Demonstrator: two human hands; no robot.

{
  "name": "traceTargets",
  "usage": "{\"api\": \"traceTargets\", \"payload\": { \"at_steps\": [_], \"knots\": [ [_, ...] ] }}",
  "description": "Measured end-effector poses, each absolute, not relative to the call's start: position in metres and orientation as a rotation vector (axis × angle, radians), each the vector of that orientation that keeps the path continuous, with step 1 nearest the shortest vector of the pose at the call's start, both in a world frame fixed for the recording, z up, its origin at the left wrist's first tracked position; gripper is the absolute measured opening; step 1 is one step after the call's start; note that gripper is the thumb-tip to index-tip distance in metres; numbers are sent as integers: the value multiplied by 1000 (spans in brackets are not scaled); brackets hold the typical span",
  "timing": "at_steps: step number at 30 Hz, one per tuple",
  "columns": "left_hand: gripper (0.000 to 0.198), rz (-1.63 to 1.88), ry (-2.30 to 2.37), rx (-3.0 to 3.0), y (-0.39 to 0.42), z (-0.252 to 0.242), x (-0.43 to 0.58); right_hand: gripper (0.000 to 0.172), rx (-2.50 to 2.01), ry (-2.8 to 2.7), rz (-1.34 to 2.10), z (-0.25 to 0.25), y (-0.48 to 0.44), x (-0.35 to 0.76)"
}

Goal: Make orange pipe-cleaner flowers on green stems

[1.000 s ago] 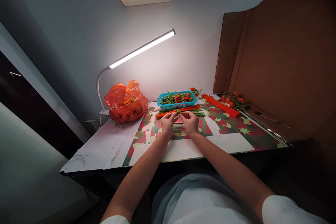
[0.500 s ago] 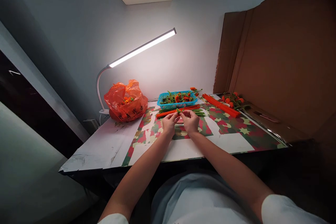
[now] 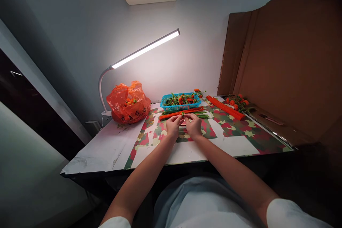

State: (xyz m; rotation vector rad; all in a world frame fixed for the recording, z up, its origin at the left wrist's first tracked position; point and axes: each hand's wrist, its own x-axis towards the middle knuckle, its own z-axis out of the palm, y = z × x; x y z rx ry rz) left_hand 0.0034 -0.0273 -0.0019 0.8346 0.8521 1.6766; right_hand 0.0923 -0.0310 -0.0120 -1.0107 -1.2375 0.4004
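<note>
My left hand (image 3: 173, 125) and my right hand (image 3: 193, 125) meet over the middle of the camouflage-patterned mat (image 3: 240, 128). Both pinch a small green and orange pipe-cleaner piece (image 3: 183, 114) between their fingertips. Just beyond the hands lie long orange and green pipe cleaners (image 3: 184, 112) in a row. Behind those stands a blue basket (image 3: 180, 100) filled with green-stemmed orange pompom flowers.
An orange plastic bag (image 3: 128, 104) with more flowers sits at the back left beside a lit desk lamp (image 3: 145, 48). A bundle of orange sticks (image 3: 224, 107) and loose flowers (image 3: 237, 102) lie at the back right. A cardboard sheet (image 3: 283, 57) stands on the right.
Both hands have drawn slightly closer together around the small piece; the fingers shifted a little. Everything else on the desk is as before.
</note>
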Motion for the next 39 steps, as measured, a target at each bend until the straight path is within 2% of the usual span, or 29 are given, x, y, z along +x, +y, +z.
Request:
{"api": "traceTargets", "payload": {
  "at_steps": [11,18,28,33,39],
  "knots": [
    [36,1678,888,916,-28,1,1,20,-997,-1340,313,-7,-38,93],
    [37,1596,982,1262,-24,2,-12,21,-973,-1401,330,-9,-35,94],
    [32,1610,994,1323,-19,0,-16,12,-984,-1375,345,-5,-40,95],
    [28,1654,1017,1336,-22,0,-13,9,-1033,-1218,537,-11,-33,92],
    [19,1798,1063,1550,-30,3,-6,29,-937,-912,1095,-12,-21,96]
  ]
}}
